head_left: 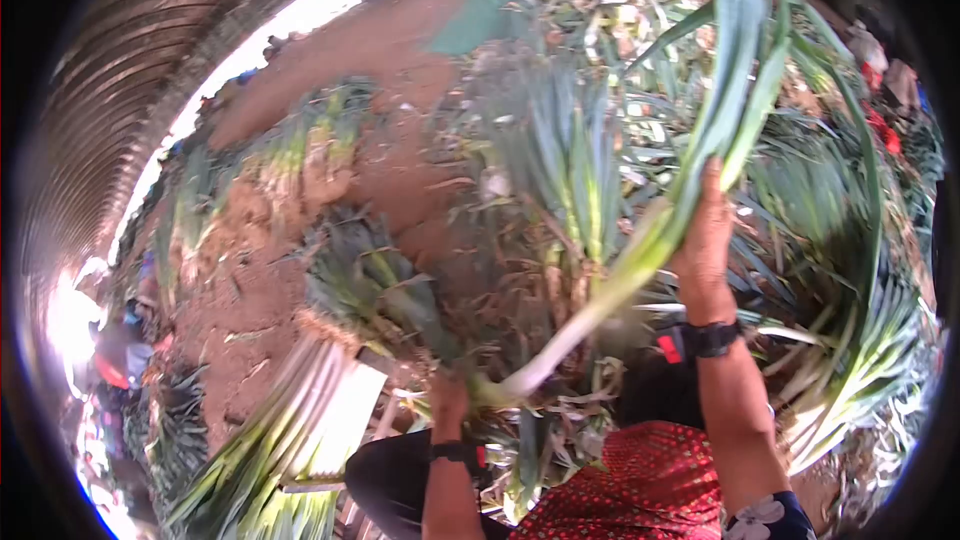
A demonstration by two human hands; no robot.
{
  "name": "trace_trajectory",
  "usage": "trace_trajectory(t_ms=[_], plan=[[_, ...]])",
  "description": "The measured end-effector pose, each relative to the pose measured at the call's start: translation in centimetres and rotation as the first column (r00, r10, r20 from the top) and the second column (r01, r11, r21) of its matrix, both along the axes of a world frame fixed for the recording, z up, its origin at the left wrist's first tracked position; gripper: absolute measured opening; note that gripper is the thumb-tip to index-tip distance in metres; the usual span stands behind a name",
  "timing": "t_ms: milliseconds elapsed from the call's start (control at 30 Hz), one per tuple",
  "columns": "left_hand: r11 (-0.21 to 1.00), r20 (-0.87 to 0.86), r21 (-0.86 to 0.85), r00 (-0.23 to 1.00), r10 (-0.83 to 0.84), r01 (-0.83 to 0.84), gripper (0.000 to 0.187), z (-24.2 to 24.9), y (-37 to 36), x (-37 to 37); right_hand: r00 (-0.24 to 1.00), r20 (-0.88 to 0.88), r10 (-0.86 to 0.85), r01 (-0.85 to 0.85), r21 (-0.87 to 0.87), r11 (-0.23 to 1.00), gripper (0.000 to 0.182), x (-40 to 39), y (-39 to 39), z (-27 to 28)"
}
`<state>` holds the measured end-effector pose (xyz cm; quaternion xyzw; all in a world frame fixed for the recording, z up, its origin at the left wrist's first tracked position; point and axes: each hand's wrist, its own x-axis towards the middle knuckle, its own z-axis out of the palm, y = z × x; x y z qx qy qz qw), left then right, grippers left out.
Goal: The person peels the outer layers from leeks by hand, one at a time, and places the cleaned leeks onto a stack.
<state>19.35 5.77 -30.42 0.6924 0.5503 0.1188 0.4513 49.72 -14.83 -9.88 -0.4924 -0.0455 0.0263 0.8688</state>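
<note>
A long leek runs diagonally across the middle, its white root end low and its green leaves rising to the top. My right hand is closed round its green upper stalk. Near the root end is my left hand, blurred, its fingers hidden from view. Dark trimmed leaves lie just above my left hand. To the lower left, a bundle of leeks rests with its white ends beside a pale board.
More leeks stand in a heap ahead, and others lie at the right. Rows of leeks sit on the brown ground at the far left. Several blurred people are at the left edge, under a curved ribbed roof.
</note>
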Motion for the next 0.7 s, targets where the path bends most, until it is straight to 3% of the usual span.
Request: trace_trajectory(t_ms=[33, 67, 100, 133, 167, 200, 233, 267, 300, 333, 367, 400, 433, 467, 500, 567, 700], plan=[[0.962, -0.261, 0.183, 0.953, -0.152, 0.204, 0.059, 1.0, -0.1, -0.1, 0.999, 0.037, 0.025, -0.025, 0.002, 1.0, 0.052, 0.5, 0.1, 0.0], [0.87, -0.11, 0.366, 0.944, -0.311, 0.329, 0.062, -1.3, 0.3, -0.3, 0.999, 0.017, 0.04, -0.04, -0.021, 0.999, 0.051, 0.6, 0.1, 0.1], [0.942, 0.095, 0.066, 0.937, -0.335, 0.33, 0.058, 2.7, -1.8, 0.8, 1.0, 0.01, -0.018, 0.019, -0.108, 0.994, 0.05, 1.7, 0.0, -1.0], [0.853, 0.363, 0.185, 0.773, -0.52, 0.488, 0.062, -0.8, -2.4, 2.0, 0.999, -0.038, 0.024, -0.027, -0.071, 0.997, 0.048, 2.3, 0.1, -1.4], [0.759, 0.23, 0.165, 0.724, -0.651, 0.63, 0.065, 5.1, -4.9, 4.0, 0.985, 0.168, -0.035, 0.039, -0.019, 0.999, 0.047, 2.3, 0.6, -2.4], [0.633, 0.109, 0.558, 0.709, -0.697, 0.536, 0.06, 5.8, -7.6, 4.5, 0.992, 0.124, 0.014, -0.029, 0.122, 0.992, 0.05, 2.8, 0.8, -2.9], [0.602, 0.129, 0.595, 0.675, -0.726, 0.533, 0.053, 6.7, -8.3, 4.8, 0.987, 0.15, 0.058, -0.074, 0.108, 0.991, 0.052, 3.2, 0.6, -2.9], [0.615, 0.102, 0.598, 0.713, -0.693, 0.513, 0.042, 6.3, -9.0, 5.1, 0.993, 0.08, 0.089, -0.096, 0.09, 0.991, 0.054, 5.1, -0.1, -4.5], [0.711, 0.155, 0.335, 0.709, -0.688, 0.618, 0.036, 4.9, -9.1, 5.2, 0.997, 0.005, 0.077, -0.077, 0.152, 0.985, 0.054, 5.6, -0.2, -4.8], [0.732, 0.324, 0.381, 0.659, -0.678, 0.565, 0.037, 3.0, -9.7, 4.8, 0.99, -0.027, 0.141, -0.134, 0.166, 0.977, 0.055, 6.4, -1.0, -5.5], [0.707, 0.301, 0.362, 0.642, -0.705, 0.607, 0.043, 2.6, -10.2, 4.8, 0.974, -0.101, 0.2, -0.184, 0.153, 0.971, 0.055, 9.5, -1.7, -7.9], [0.657, 0.251, 0.456, 0.622, -0.742, 0.6, 0.042, 1.2, -10.6, 5.1, 0.967, -0.009, 0.253, -0.25, 0.112, 0.962, 0.055, 9.9, -2.2, -7.7], [0.614, 0.28, 0.508, 0.558, -0.781, 0.604, 0.043, 2.9, -10.9, 5.1, 0.974, 0.05, 0.221, -0.224, 0.054, 0.973, 0.055, 12.1, -3.1, -10.1], [0.625, 0.29, 0.257, 0.558, -0.777, 0.737, 0.044, 5.4, -11.3, 5.1, 0.976, 0.116, 0.182, -0.183, -0.004, 0.983, 0.056, 15.0, -4.2, -13.2], [0.609, 0.354, 0.276, 0.51, -0.784, 0.744, 0.048, 5.4, -11.7, 5.3, 0.971, 0.118, 0.209, -0.211, 0.001, 0.977, 0.056, 16.5, -4.9, -14.9], [0.529, 0.435, -0.056, 0.497, -0.75, 0.847, 0.053, 13.7, -12.1, 3.3, 0.948, 0.302, 0.102, -0.053, -0.166, 0.985, 0.055, 18.8, -5.9, -17.4], [0.517, 0.398, 0.107, 0.439, -0.805, 0.85, 0.058, 11.7, -13.2, 2.7, 0.977, 0.105, 0.184, -0.157, -0.226, 0.961, 0.053, 20.6, -6.7, -21.0]])
